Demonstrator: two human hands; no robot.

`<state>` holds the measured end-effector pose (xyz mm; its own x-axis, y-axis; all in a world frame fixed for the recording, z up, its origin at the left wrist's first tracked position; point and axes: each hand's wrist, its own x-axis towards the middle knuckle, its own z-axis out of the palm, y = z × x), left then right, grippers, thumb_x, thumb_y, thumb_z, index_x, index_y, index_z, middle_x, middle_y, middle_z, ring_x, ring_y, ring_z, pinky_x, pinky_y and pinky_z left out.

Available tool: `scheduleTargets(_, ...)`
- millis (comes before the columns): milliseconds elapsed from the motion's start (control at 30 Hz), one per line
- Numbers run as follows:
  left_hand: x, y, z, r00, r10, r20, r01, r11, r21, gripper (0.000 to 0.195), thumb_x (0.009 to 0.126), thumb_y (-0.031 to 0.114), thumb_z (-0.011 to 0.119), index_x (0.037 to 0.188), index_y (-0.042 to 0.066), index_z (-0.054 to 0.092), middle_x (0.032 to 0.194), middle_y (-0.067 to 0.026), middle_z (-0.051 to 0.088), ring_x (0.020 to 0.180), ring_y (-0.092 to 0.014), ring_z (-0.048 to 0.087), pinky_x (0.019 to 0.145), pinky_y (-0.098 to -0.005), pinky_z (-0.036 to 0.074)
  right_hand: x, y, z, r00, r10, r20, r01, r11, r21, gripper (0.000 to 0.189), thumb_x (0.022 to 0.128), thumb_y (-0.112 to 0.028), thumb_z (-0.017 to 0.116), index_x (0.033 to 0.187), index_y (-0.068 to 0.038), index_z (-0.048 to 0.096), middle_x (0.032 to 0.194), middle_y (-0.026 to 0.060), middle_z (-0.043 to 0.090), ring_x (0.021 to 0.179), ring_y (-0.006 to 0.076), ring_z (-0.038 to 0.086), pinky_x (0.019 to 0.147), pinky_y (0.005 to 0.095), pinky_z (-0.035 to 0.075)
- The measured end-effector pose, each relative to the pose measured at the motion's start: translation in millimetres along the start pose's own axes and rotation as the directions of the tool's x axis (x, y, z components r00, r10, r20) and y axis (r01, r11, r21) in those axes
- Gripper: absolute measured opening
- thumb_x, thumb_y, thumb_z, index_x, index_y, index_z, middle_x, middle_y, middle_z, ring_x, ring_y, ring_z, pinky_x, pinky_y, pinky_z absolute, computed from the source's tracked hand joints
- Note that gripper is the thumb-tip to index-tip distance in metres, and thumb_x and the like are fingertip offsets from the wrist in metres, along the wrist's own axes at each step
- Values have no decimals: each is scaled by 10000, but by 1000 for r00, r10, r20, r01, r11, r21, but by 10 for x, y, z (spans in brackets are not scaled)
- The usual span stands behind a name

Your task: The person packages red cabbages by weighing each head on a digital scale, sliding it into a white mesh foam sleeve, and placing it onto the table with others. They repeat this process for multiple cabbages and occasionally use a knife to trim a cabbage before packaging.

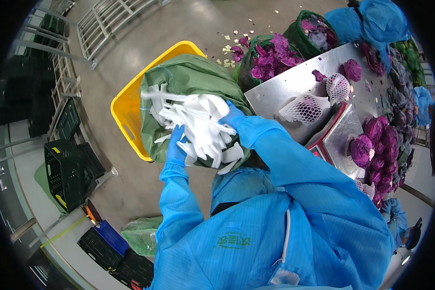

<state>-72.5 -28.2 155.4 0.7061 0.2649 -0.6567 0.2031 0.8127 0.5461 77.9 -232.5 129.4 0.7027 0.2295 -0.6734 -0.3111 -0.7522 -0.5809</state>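
Observation:
Before me a green woven sack (pixel 195 72) gapes wide, full of loose white foam net sleeves (pixel 203 123). It sits in a yellow plastic crate (pixel 130 87) on the floor. My left hand (pixel 176 145), in a blue glove, touches the near left side of the sleeves with its fingers apart. On the right side of the pile is my right hand (pixel 232 115), also gloved; its fingertips are partly hidden among the sleeves, so its grip is unclear. One sleeve at the pile's upper left is blurred.
A steel table (pixel 275 87) at right bears netted red cabbages (pixel 306 107), a red-edged weighing scale (pixel 326 145) and heaped red cabbages (pixel 380 141). Sacks of purple leaves (pixel 275 58) stand beside it. Co-workers in blue (pixel 380 21) are beyond. Black crates (pixel 65 174) stand left.

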Motion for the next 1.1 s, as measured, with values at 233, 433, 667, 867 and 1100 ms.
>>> scheduleTargets(233,305,117,-669,912,245,-330,-159,951,265,754,867,472,479,1378,-18,219,1374,-165,325,1219,-262,377,1008,-338,312,216,337,-210,929,-4,369,-234,769,596,521,754,-268,672,1197,-34,531,1061,142,615,895,215,611,781,318,479)
scheduleTargets(433,418,-803,-501,954,-69,-293,89,994,57,813,847,590,450,1423,93,164,1418,-117,292,1242,-295,359,1010,-352,326,-105,-170,-99,956,-80,283,-1,962,275,956,698,-635,615,1337,18,330,1292,206,426,1207,280,417,1011,329,318)
scheduleTargets(667,146,-915,372,997,-69,-19,62,966,-251,566,938,463,340,1379,112,279,1306,-117,425,1155,-257,435,965,-340,393,-401,-290,152,946,-314,84,281,919,278,1182,521,-458,823,1375,18,158,1380,224,259,1283,326,294,1053,367,285)
scheduleTargets(867,-283,-690,442,1000,-8,-5,8,1000,16,556,948,443,326,1376,92,276,1299,-121,429,1133,-259,453,942,-347,415,-759,-432,-9,945,-245,216,181,943,279,1053,584,-442,789,1349,30,242,1339,215,349,1243,312,361,1035,360,309)
scheduleTargets(1100,-1122,-753,141,980,-199,-2,198,975,96,549,951,437,321,1371,85,283,1289,-124,437,1122,-257,462,937,-348,420,-1571,-148,174,860,-474,189,296,765,572,990,672,-312,756,1390,20,160,1409,203,238,1327,290,206,1095,360,165)
